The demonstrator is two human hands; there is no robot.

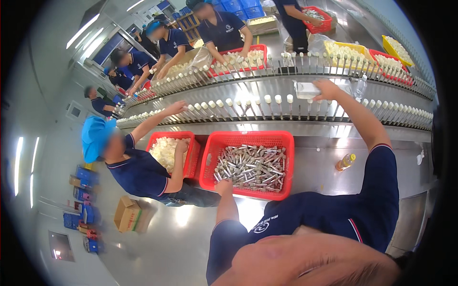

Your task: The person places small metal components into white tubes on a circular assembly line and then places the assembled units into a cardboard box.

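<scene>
My left hand point(224, 186) is at the near left corner of a red plastic basket point(205, 167), its fingers curled just over the rim beside the heap. Inside lie many short silver metal pieces point(253, 167) with dull, wider ends. My right hand point(327, 89) reaches out over the near row of upright pins, fingers bent together. It is against the right end of a whitish box point(307, 90) on the metal ledge; what its fingertips hold, if anything, is hidden. Along the row, white-tipped pieces point(267, 99) stand upright on thin metal stems.
Another person point(143, 167) in a blue cap works close on my left, with a red basket of cream-coloured pieces point(164, 151). A bottle with a yellow cap point(345, 162) stands right on the metal table. A clear bottle point(361, 87) is behind the near row. More people work across the line.
</scene>
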